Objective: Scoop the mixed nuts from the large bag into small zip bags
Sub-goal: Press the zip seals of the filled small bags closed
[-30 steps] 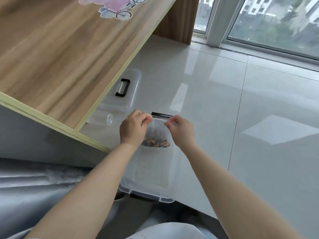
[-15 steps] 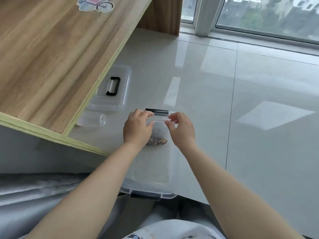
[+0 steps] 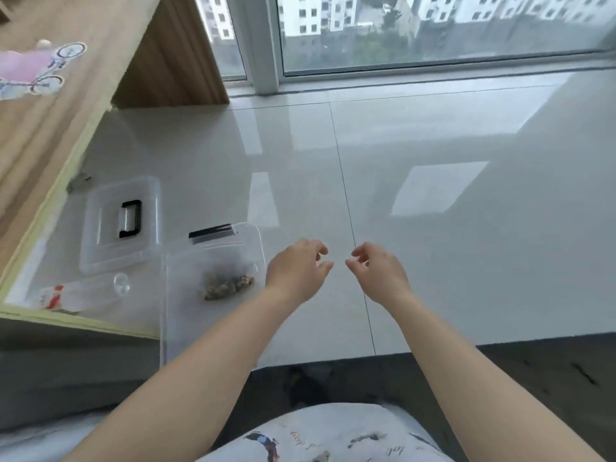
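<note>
Both bare forearms reach up from the bottom of the frame and meet near the centre, hovering above the glossy white tiled floor (image 3: 433, 161). The left hand (image 3: 295, 270) sits just left of centre, wrist slightly bent, its fingers (image 3: 316, 250) loosely curled and released, holding nothing. The right hand (image 3: 378, 273) mirrors it just to the right, fingers (image 3: 358, 253) also slack and half-curled, empty. The two sets of fingertips point toward each other, near but apart.

To the left of the left hand lies the clear plastic rectangular storage box (image 3: 173, 315) with a black clip at its far edge. Inside it rests the small transparent zip bag (image 3: 216, 261) with a black seal strip at the top, lying flat, and a brown clump of mixed nuts (image 3: 228, 286) gathered in its lower part. Neither hand touches the box or the bag.

Further left, on the floor, is the clear plastic lid with a black handle (image 3: 121, 225), and below it, in the lower left, a crumpled transparent bag with red print (image 3: 76, 295); its contents are too blurred to make out.

The wood-grain tabletop (image 3: 43, 128) with a pink bicycle sticker fills the upper left. A window (image 3: 433, 28) runs along the top. A white printed garment (image 3: 333, 435) shows at the bottom centre.
</note>
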